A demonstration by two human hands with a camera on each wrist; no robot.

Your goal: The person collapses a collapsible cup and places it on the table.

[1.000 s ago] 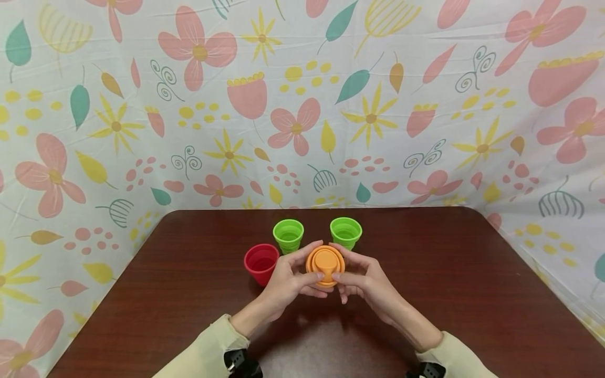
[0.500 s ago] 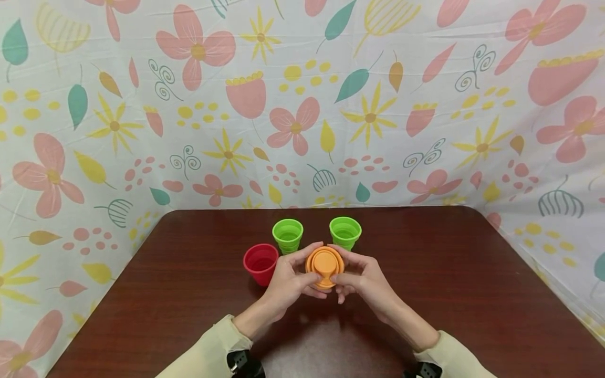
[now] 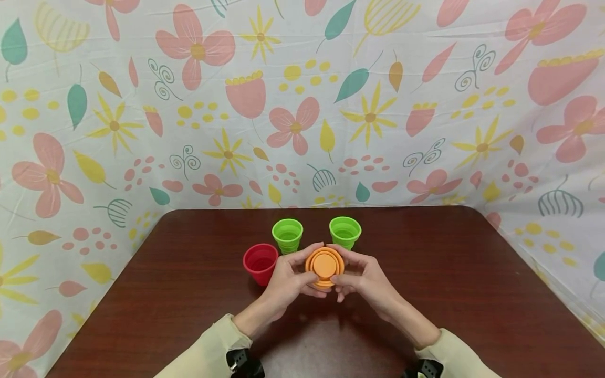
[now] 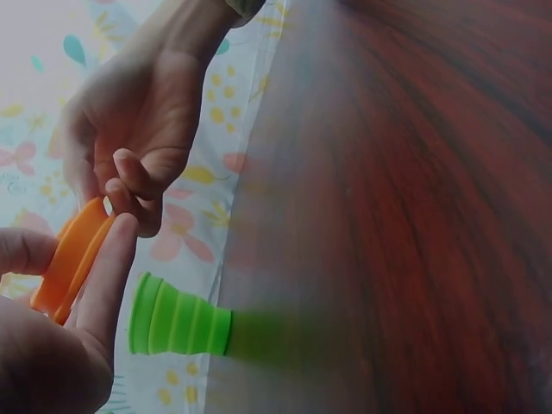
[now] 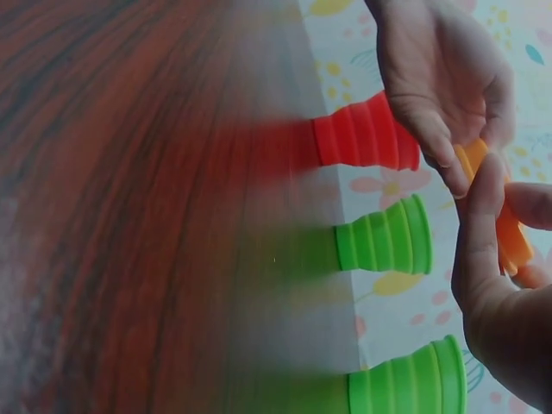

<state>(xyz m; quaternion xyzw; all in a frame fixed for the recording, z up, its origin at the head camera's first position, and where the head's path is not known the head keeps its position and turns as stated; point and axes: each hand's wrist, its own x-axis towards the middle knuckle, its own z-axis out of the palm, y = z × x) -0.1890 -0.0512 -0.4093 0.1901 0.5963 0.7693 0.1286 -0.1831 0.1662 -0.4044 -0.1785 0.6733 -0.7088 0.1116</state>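
Lower left: sleeve [image 3: 208, 349], cut off by frame bottom. Red cup [image 3: 261, 264] left of centre, right side partly behind left hand [image 3: 285, 278]. Green cup [image 3: 287, 234] above. Left hand pinches orange cup [image 3: 324, 265], below centre: squashed flat, ringed, held off the table [image 3: 482, 273]. Second green cup [image 3: 345, 230], base hidden by right hand [image 3: 368, 275], which pinches orange cup's other side; some fingers hidden behind it. Wide table stretch to lower right.

A cloth-screened booth of sorts; whether in a home, office or lab cannot be told. Creased white fabric [image 3: 302, 105], printed with pastel flowers and leaves, rises behind the far edge of a dark, wood-grained bench [image 3: 463, 273] with rounded far corners and flanks its left and right edges.
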